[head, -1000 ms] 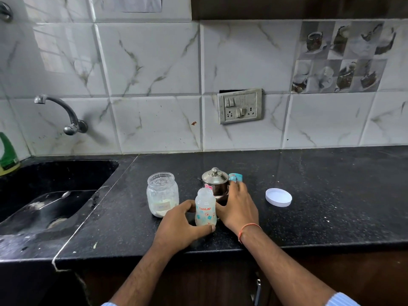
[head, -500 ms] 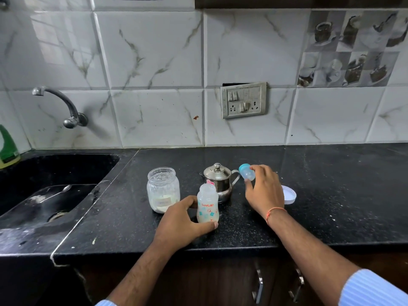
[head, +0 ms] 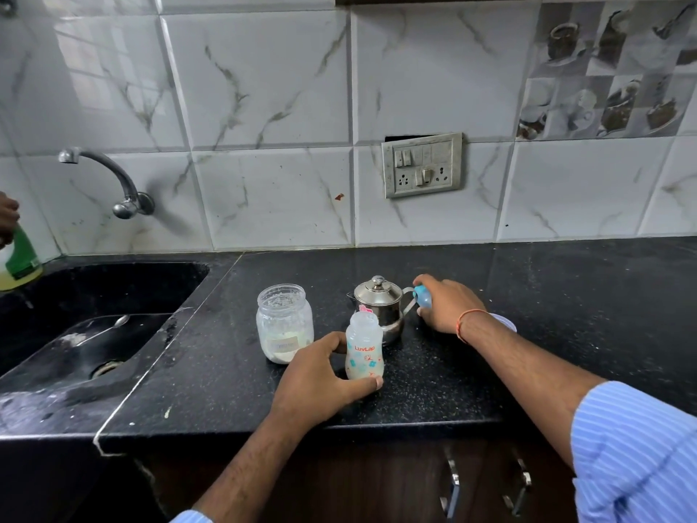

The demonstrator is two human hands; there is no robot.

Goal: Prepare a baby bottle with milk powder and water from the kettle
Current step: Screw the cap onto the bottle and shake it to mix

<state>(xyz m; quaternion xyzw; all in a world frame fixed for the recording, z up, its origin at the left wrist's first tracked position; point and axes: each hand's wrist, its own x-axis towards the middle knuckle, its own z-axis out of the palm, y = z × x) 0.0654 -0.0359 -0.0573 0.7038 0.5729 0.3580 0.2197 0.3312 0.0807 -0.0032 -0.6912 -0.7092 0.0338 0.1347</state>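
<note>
A small clear baby bottle (head: 364, 349) with a printed label stands upright on the black counter (head: 547, 296), its mouth uncovered. My left hand (head: 317, 375) grips it low down, thumb across the front. Right behind it stands a small steel kettle (head: 379, 302) with its lid on. My right hand (head: 447, 302) is just right of the kettle's handle and holds the bottle's blue cap (head: 422, 296) in its fingers. An open glass jar (head: 284, 322) with white milk powder at its bottom stands left of the bottle.
The jar's white lid (head: 505, 322) lies on the counter, mostly hidden behind my right wrist. A black sink (head: 86, 315) with a spoon in it and a wall tap (head: 109, 175) lie to the left. Another person's hand (head: 7, 217) holds a green bottle (head: 19, 258) at the far left edge.
My right hand lifted the blue cap from behind the kettle and now holds it lower, beside the kettle's handle. A hand has appeared at the far left. My left hand stays on the bottle.
</note>
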